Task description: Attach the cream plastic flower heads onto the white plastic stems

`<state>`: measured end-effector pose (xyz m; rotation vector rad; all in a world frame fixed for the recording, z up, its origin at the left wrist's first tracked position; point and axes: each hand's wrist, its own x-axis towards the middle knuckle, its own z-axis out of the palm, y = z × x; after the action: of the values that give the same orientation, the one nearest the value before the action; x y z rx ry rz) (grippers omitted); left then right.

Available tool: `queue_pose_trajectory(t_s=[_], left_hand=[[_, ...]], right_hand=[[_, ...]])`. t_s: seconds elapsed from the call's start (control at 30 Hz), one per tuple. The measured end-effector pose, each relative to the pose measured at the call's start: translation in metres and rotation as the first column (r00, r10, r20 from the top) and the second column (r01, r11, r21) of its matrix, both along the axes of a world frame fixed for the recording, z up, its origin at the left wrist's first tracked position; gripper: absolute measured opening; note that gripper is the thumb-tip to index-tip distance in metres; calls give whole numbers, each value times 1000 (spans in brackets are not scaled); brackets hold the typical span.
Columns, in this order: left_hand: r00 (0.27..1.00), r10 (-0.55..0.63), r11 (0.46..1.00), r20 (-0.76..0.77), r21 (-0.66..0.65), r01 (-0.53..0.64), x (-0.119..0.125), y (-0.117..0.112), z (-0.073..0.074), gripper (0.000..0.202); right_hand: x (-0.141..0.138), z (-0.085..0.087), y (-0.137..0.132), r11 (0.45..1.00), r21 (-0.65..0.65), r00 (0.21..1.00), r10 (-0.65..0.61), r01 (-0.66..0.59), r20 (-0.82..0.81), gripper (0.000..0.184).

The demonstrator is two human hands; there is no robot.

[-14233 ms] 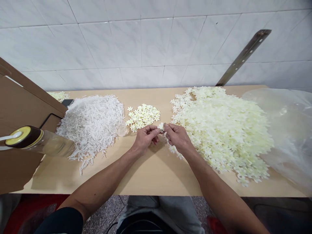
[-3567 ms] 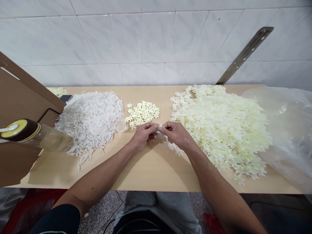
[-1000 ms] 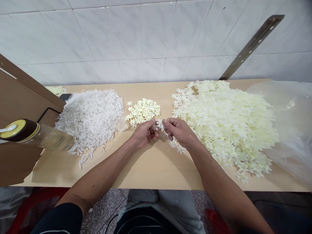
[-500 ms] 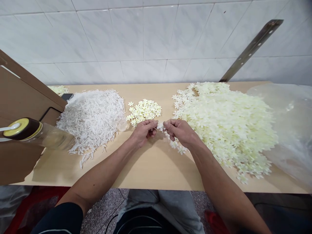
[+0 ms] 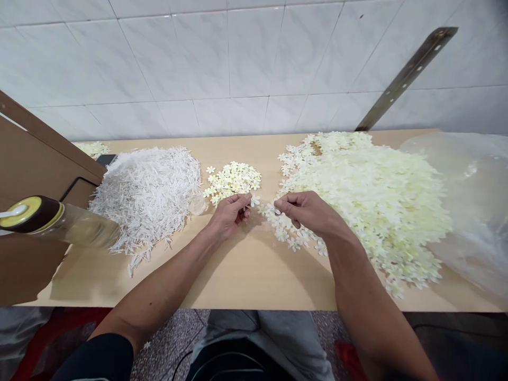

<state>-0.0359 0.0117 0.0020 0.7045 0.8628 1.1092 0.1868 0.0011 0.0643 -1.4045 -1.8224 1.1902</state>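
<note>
Between the thumb and fingertips of my left hand [image 5: 234,211] is a small white artificial flower [image 5: 254,200], its petals pointing right. My right hand [image 5: 304,211] is closed in a pinch over a few loose white blossoms [image 5: 291,233]. A white petal shows under its fingertips, and the rest of that flower is hidden. Just beyond my left hand lies a small heap of pale yellow flowers [image 5: 238,177]. A far larger pile of cream flowers [image 5: 377,201] spreads out to the right of my right hand.
Left on the wooden table [image 5: 254,280] is a mound of thin white stems [image 5: 146,185], with a small clear cup [image 5: 197,204] at its edge. A yellow-lidded bottle [image 5: 85,225] stands by a cardboard box [image 5: 32,201]. A plastic bag [image 5: 472,196] lies far right.
My hands have moved apart. The right went a little right to the loose blossoms, while the left stays nearly in place with a flower now plainly visible at its fingertips.
</note>
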Motion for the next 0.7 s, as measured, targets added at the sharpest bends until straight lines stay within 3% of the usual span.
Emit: queue_pose_trajectory(t_s=[0.1,0.23,0.53,0.7], left_hand=[[1000,-5,1000,11,-3,5,0,-1,1,43],[1000,-13,1000,15,5,13,1,-2,1,44],[999,-18,1000,-27,4,18,1,-4,2,43],[1000,-20,1000,-16,20,20,1,-5,1,43]], right_hand=[[14,3,3,995,100,972,5,-29,234,42],[25,-2,9,971,241,937,-84,0,338,34],[25,12,1,977,211,945,-81,13,318,44],[34,6,3,968,251,934,-70,-21,350,36]])
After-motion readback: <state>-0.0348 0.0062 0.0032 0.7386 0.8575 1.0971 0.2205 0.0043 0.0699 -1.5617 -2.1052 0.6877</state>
